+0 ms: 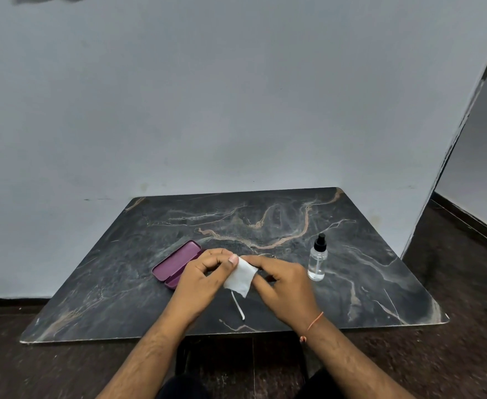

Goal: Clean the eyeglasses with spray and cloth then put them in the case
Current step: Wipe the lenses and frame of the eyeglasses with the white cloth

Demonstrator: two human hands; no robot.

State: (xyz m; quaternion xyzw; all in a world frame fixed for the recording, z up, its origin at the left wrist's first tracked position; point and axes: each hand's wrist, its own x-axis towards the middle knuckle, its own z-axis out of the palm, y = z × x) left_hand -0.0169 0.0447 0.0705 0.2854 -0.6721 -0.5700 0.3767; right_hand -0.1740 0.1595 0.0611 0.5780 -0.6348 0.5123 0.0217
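Observation:
Both hands meet above the middle of the dark marble table (351, 249). My left hand (205, 279) pinches a white cloth (241, 277) with thumb on top. My right hand (284, 286) grips the eyeglasses (238, 308) from the other side, its index finger along the cloth's upper edge. The cloth covers most of the glasses. Only one pale temple arm shows, hanging down between my hands, with a bit of frame past my right fingers. A purple case (176, 263) lies open just left of my left hand. The clear spray bottle (317, 259) with a black top stands upright to the right.
The table stands against a grey wall (236, 110). Its near edge (179, 336) is close to my forearms, with dark floor (63, 367) around it. A thin orange thread (313, 323) circles my right wrist.

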